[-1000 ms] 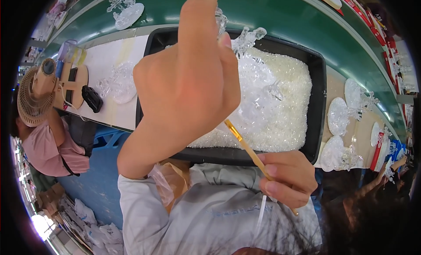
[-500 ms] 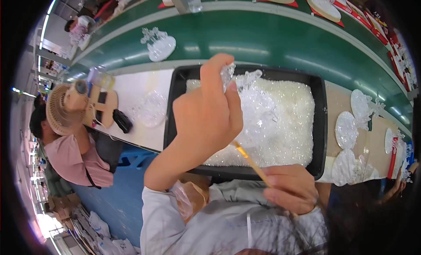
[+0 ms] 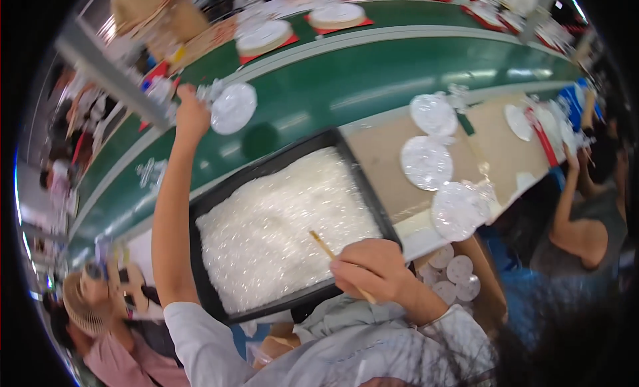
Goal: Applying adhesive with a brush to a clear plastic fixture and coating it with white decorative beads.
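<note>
My left hand is stretched out over the green conveyor, its fingers closed on the clear figure part of a round white-based ornament. The ornament's disc faces up, tilted, beside the fingers; whether it touches the belt I cannot tell. My right hand pinches a slim yellow-handled brush, held slanting over the near edge of a black tray. Sparkling white granules fill the tray.
Several clear ornaments with round bases lie on the board right of the tray. A cardboard box below holds round discs. Beyond the green conveyor, white discs rest on red pieces. Other people sit left and right.
My left hand has carried the ornament from over the tray to the far left, above the conveyor. My right hand still holds the brush. The view has turned rightward.
</note>
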### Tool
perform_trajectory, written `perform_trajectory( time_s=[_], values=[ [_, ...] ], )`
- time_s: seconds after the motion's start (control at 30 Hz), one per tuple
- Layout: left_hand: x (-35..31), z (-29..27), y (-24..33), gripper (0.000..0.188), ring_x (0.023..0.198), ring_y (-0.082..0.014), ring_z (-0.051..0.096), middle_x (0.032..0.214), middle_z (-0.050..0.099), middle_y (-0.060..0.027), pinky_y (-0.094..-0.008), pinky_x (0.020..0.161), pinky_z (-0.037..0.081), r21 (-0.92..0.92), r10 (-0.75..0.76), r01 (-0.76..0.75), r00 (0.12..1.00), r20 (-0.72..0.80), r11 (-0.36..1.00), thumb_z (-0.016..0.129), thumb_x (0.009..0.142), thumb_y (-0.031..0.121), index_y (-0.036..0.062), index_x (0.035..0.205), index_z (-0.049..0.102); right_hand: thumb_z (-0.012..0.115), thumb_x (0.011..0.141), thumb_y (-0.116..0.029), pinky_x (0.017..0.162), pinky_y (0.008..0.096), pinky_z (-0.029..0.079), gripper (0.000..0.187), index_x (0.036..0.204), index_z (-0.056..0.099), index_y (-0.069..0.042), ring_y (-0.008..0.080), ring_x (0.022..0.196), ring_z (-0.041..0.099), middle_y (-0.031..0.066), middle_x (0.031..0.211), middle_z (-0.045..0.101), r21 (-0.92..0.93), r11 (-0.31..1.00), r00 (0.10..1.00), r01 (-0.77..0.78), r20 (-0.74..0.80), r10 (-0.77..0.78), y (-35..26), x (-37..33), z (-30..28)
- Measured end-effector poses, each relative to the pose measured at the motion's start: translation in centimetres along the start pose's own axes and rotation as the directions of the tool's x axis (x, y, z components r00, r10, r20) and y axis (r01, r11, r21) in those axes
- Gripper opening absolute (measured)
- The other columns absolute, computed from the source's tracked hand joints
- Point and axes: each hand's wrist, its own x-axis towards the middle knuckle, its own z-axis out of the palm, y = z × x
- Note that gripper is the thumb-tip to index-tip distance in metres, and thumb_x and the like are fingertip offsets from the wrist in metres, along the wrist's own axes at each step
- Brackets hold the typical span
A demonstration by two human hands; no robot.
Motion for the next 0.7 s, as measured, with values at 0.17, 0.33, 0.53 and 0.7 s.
perform_trajectory(
  time_s=[0.17, 0.33, 0.53, 0.7],
  values=[
    [0.2, 6.2, -11.5, 0.047, 0.105, -0.0509, 0.058, 0.118, 0.056, -0.0336, -0.0518, 0.087, 0.048, 0.168, 0.048, -0.037, 0.997, -0.063, 0.985, 0.053, 0.083, 0.007, -0.0006, 0.128, 0.04, 0.073, 0.072, -0.005, 0.053, 0.0313, 0.054, 0.025, 0.095, 0.065, 0.0, 0.0219, 0.065, 0.065, 0.009, 0.079, 0.061, 0.02, 0.998, 0.996, 0.053, -0.068, -0.052, -1.0, -0.7, 0.9],
    [2.1, -0.1, -2.4, 0.052, 0.112, -0.0464, 0.058, 0.122, 0.058, -0.0342, -0.0482, 0.095, 0.047, 0.273, -0.131, 0.053, 0.952, 0.277, 0.961, 0.056, 0.085, 0.024, -0.0056, 0.127, 0.052, 0.073, 0.071, -0.001, 0.051, 0.0307, 0.052, 0.025, 0.095, 0.066, 0.0, 0.0229, 0.06, 0.063, 0.0102, 0.076, 0.062, 0.059, 0.998, 0.999, -0.03, -0.03, 0.032, 0.2, -1.8, -0.5],
    [-1.3, -13.5, -12.6, 0.051, 0.103, -0.0404, 0.064, 0.107, 0.067, -0.0269, -0.0438, 0.089, 0.05, 0.797, -0.601, 0.023, 0.669, 0.436, 0.604, 0.064, 0.079, 0.032, -0.004, 0.116, 0.062, 0.071, 0.076, -0.003, 0.052, 0.0303, 0.053, 0.022, 0.097, 0.066, 0.0, 0.0234, 0.06, 0.063, 0.0101, 0.076, 0.063, 0.145, 0.988, 0.995, -0.056, -0.069, 0.067, -0.2, -1.2, -0.2],
    [-6.6, -12.1, -18.0, 0.039, 0.089, -0.034, 0.066, 0.095, 0.068, -0.0182, -0.0382, 0.079, 0.05, 0.284, -0.519, 0.435, 0.743, 0.423, 0.854, 0.072, 0.079, 0.025, -0.0014, 0.106, 0.063, 0.07, 0.074, 0.001, 0.053, 0.0307, 0.053, 0.024, 0.098, 0.065, 0.0, 0.0241, 0.063, 0.064, 0.0115, 0.079, 0.063, 0.177, 0.982, 0.995, -0.062, -0.065, 0.074, -0.3, -1.2, -0.4]
  ],
)
